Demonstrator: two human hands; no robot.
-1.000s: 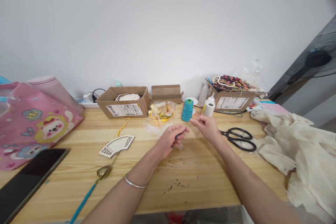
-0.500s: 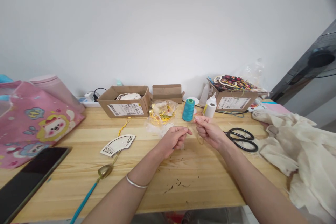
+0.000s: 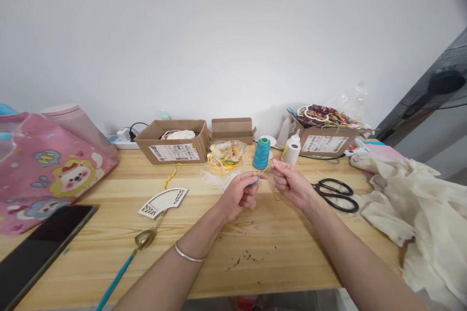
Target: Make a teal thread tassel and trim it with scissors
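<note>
Between my two hands a thin yellow cord (image 3: 266, 167) runs taut. My right hand (image 3: 292, 182) pinches one end of it between thumb and fingertips. My left hand (image 3: 241, 193) is closed on a small blue piece (image 3: 252, 185), mostly hidden by the fingers; the cord meets it at the fingertips. Just behind the hands stands a cone of teal thread (image 3: 261, 153). To the left lies a pale fan-shaped cutout (image 3: 163, 203) with a yellow cord at its top and a gold cap (image 3: 145, 238) with a teal tassel (image 3: 117, 279) below.
Black-handled scissors (image 3: 335, 194) lie right of my right hand, near cream cloth (image 3: 430, 218). At the back are a cardboard box (image 3: 173, 150), a bag of yellow cords (image 3: 226, 155), a white bottle (image 3: 292, 148) and a filled box (image 3: 324, 142). A phone (image 3: 44, 248) and pink bag (image 3: 54, 170) occupy the left.
The small blue piece now shows in my left fingers, and the yellow cord stands out stretched between the hands. Both hands stay in nearly the same place.
</note>
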